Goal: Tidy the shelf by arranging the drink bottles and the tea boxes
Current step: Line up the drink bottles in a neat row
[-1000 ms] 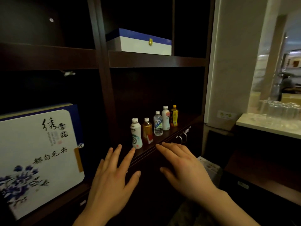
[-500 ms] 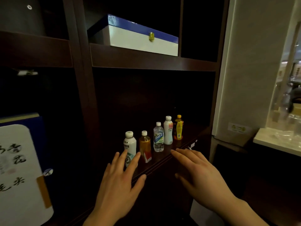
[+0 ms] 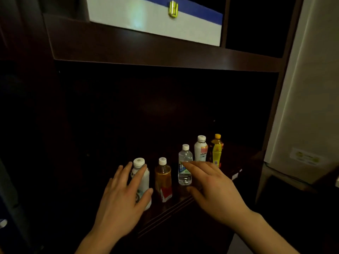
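Several drink bottles stand in a slanted row on the dark shelf board [image 3: 183, 204]. From the left: a white bottle [image 3: 145, 178], an amber tea bottle [image 3: 163, 182], a clear water bottle [image 3: 185, 165], a second white bottle [image 3: 201, 148], a yellow bottle [image 3: 217, 150]. My left hand [image 3: 124, 195] is spread in front of the left white bottle, fingers over its front, not closed around it. My right hand [image 3: 214, 187] is spread with fingertips at the water bottle's label. A white tea box with a blue lid [image 3: 154, 21] lies on the shelf above.
A dark upright panel [image 3: 45, 107] bounds the compartment on the left, and a pale wall [image 3: 308, 88] stands to the right. The compartment behind the bottles is deep and dark. The upper shelf board [image 3: 146, 50] hangs over the bottles.
The view has closed in on the bottle compartment. Both hands have moved forward to the bottles: the left now overlaps the left white bottle, the right reaches the water bottle.
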